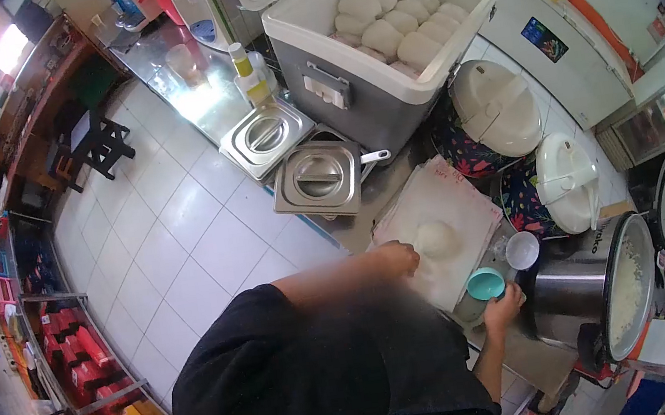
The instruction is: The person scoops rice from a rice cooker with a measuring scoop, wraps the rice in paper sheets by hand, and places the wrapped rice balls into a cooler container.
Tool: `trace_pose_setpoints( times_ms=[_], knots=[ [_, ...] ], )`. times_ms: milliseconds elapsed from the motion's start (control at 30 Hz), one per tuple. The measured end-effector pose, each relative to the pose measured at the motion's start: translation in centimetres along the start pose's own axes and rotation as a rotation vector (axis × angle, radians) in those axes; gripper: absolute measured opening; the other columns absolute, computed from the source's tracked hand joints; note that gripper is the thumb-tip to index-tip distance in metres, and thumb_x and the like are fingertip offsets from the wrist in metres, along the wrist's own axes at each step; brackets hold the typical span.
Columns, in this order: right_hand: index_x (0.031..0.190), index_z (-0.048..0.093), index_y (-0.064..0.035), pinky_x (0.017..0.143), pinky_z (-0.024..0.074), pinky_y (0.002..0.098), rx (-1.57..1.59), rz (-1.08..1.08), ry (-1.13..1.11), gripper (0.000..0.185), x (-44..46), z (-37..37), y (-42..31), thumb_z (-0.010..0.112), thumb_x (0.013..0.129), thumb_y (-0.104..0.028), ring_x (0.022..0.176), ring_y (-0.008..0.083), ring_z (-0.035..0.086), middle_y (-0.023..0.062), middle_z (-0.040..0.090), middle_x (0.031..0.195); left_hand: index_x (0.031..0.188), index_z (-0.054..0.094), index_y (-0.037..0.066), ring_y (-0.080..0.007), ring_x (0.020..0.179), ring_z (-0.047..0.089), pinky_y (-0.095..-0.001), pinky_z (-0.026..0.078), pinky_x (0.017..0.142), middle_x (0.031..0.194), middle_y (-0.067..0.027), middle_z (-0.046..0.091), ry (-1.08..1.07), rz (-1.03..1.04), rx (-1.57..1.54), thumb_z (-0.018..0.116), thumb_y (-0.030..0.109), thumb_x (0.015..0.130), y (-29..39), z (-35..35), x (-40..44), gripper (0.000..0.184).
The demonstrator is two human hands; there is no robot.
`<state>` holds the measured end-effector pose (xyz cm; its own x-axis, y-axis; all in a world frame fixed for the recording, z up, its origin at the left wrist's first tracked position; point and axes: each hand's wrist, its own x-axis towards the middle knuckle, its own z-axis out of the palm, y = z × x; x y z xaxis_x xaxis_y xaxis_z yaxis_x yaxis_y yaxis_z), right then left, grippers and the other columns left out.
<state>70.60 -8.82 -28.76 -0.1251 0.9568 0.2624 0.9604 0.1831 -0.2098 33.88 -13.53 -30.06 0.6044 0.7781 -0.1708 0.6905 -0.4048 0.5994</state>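
Observation:
My right hand (504,308) grips a small teal bowl (486,284), its open side facing up, beside the stack of white paper sheets. On that stack of paper (460,199), which has reddish print along its edges, rests a white dome-shaped mound (437,240); it looks like rice. My left hand (398,260) is at the left edge of the paper, close to the mound. Its fingers are curled, and whatever they may hold is hidden. A small white bowl (522,250) stands just beyond the teal one.
A large steel pot (572,293) of white rice stands at the right. Two lidded, flower-patterned containers (522,191) are behind the paper. The open cooler (305,60) holds several rounded white bundles (396,18). Lidded steel pans (318,177) line the counter's left side.

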Motion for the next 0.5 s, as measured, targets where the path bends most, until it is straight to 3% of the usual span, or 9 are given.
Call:
trace_pose_setpoints(
  times_ms=[300, 500],
  knots=[
    [0.098, 0.067, -0.0055, 0.086, 0.0483, 0.0492, -0.090, 0.179, -0.111, 0.021, 0.1, -2.5, -1.5, 0.073, 0.079, -0.011, 0.105, 0.0351, 0.060, 0.0126, 0.064, 0.107, 0.090, 0.077, 0.014, -0.0275, 0.114, 0.059, -0.0447, 0.049, 0.094, 0.116, -0.0032, 0.067, -0.020, 0.004, -0.023, 0.079, 0.027, 0.072, 0.2, -0.5, 0.0, 0.022],
    [0.092, 0.063, -0.0043, 0.076, 0.0490, 0.0454, 0.033, 0.282, -0.132, 0.015, -0.2, -0.7, -0.8, 0.073, 0.080, -0.008, 0.088, 0.0363, 0.063, 0.0149, 0.063, 0.093, 0.089, 0.076, 0.013, -0.0273, 0.113, 0.059, -0.0449, 0.048, 0.093, 0.113, -0.0036, 0.067, -0.007, -0.009, -0.047, 0.079, 0.029, 0.071, 0.3, -0.8, -0.1, 0.024]
  ],
)
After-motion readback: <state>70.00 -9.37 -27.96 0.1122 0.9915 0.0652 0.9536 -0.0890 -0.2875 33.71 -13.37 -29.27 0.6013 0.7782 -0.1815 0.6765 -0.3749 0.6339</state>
